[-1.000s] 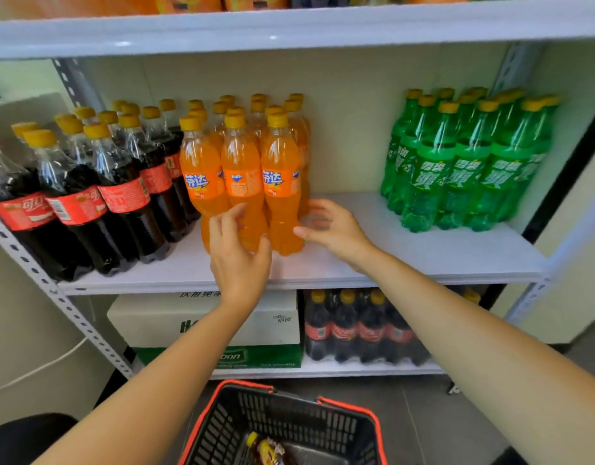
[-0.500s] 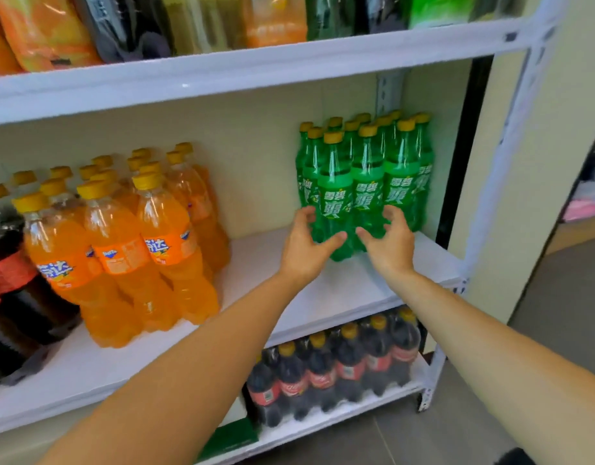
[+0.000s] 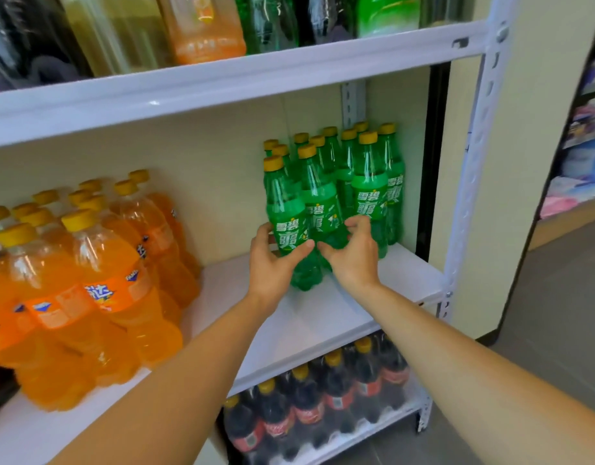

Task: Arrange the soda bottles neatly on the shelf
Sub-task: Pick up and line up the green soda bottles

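We stand at the shelf point(image 3: 323, 317) and reach both arms to the green soda bottles point(image 3: 370, 203), which sit at its right end, close to the white post point(image 3: 470, 162). Our left hand point(image 3: 272, 266) wraps its thumb and fingers round the front-left green bottle point(image 3: 286, 209). Our right hand point(image 3: 353, 260) curls round the middle green bottle point(image 3: 323, 209) just beside it. Our thumbs almost touch. We think we hold these two low on their bellies so we can slide them straight without tipping them, because they stick out in front of the rest. We count eleven yellow caps in the green group; more may hide behind. The orange soda bottles point(image 3: 122, 263) stand to the left, with bare shelf between the two groups, so each color keeps its own place. We count about eleven orange ones, but the edge cuts some off. On the shelf below, cola bottles point(image 3: 306, 407) stand in plastic wrap, and we see five caps. Big bottles point(image 3: 202, 28) sit on the shelf above, too blurry to count.
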A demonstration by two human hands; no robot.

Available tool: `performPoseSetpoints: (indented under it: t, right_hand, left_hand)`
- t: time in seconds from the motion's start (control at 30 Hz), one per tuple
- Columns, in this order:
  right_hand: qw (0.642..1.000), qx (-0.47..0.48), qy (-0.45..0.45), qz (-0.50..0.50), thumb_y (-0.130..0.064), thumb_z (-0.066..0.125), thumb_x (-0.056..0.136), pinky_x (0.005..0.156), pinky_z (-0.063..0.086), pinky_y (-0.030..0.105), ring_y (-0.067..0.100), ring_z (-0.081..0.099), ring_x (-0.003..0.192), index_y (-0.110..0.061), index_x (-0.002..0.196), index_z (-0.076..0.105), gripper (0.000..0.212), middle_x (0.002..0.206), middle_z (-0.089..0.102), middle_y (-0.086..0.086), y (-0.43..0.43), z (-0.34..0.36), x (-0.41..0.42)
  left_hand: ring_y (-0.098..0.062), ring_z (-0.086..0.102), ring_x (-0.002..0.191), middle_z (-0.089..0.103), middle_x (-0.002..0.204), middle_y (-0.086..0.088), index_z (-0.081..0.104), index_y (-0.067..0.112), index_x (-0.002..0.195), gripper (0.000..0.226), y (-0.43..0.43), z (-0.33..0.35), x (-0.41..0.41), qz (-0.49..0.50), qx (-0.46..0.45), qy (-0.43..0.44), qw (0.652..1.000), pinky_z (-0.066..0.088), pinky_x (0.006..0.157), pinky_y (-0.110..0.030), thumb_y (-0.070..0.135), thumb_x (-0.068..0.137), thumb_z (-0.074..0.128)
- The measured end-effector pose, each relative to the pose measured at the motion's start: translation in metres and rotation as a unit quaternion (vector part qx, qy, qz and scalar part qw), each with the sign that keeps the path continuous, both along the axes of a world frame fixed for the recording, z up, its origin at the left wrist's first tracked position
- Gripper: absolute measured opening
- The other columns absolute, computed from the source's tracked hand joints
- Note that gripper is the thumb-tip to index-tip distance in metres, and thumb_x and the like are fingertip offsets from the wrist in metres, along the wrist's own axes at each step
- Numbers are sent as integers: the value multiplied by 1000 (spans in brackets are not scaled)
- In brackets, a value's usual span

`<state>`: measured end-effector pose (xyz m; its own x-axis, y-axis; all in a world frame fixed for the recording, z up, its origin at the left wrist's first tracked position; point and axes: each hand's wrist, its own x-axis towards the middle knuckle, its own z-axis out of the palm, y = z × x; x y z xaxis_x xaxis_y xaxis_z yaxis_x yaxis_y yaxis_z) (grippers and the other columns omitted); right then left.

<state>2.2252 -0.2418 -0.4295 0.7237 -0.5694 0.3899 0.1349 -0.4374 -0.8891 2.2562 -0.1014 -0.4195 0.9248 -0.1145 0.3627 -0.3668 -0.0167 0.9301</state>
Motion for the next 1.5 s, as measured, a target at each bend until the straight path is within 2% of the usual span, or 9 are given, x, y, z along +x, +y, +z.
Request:
performPoseSetpoints:
  t: [0.17,0.43,0.57,0.67,0.83,0.97,1.07,1.3,1.5]
  right_hand:
    - [998,-46,27,20,-24,86,79,98,43,37,28,52,126,-8,142,44,78,137,53,10,1,7,8]
    - [985,80,49,146,-33,89,74,105,40,34,20,47,126,-12,149,44,89,139,50,6,0,7,-36]
    - [891,323,124,294,-30,82,76,115,34,47,28,43,142,-9,151,40,89,157,39,15,5,20,-78]
    - [801,438,131,386,-31,66,76,84,56,43,35,71,102,-4,126,60,57,122,67,23,6,26,-106]
    - [756,439,155,461,-29,47,75,76,55,41,36,69,82,4,136,51,70,112,69,26,4,20,-126]
    - [732,416,161,515,-29,77,56,81,53,43,36,68,88,4,127,60,80,120,66,27,6,18,-130]
    - [750,381,165,515,-26,80,57,86,51,46,32,69,94,-4,122,66,70,123,67,22,10,19,-131]
    - [946,165,56,274,-9,90,69,104,47,38,14,52,127,-16,136,49,78,143,52,6,30,24,-125]
    - [985,46,-47,157,-20,95,64,83,44,9,-10,55,104,-29,117,50,70,113,58,-14,34,20,-114]
  left_hand:
    - [4,69,97,68,120,8,56,26,129,57,29,0,-13,-12,4,-2,1000,56,72,-14,17,81,86]
    - [-18,69,117,72,127,5,60,27,136,65,78,13,-52,-88,-53,115,988,56,94,-43,36,77,87]
    - [-11,71,110,75,118,15,50,35,134,56,102,17,-79,-175,-101,197,959,62,83,-40,34,85,77]
    - [-19,68,117,70,131,2,59,26,139,51,116,16,-98,-245,-151,237,928,59,92,-41,33,90,72]
    - [-34,70,103,66,132,-17,66,10,132,55,129,10,-116,-292,-243,259,888,57,90,-46,32,83,55]
    - [-33,70,104,68,130,-16,59,9,136,61,131,8,-121,-272,-218,245,905,54,91,-46,31,80,54]
    - [-33,69,105,68,128,-15,54,5,141,69,131,10,-124,-248,-188,228,923,58,91,-45,29,76,62]
    - [-19,68,116,73,123,7,61,34,129,72,119,20,-126,-56,-54,62,995,58,91,-40,41,63,88]
    - [-6,65,101,68,111,19,55,38,128,79,103,19,-119,81,61,-94,990,55,82,-29,55,60,92]
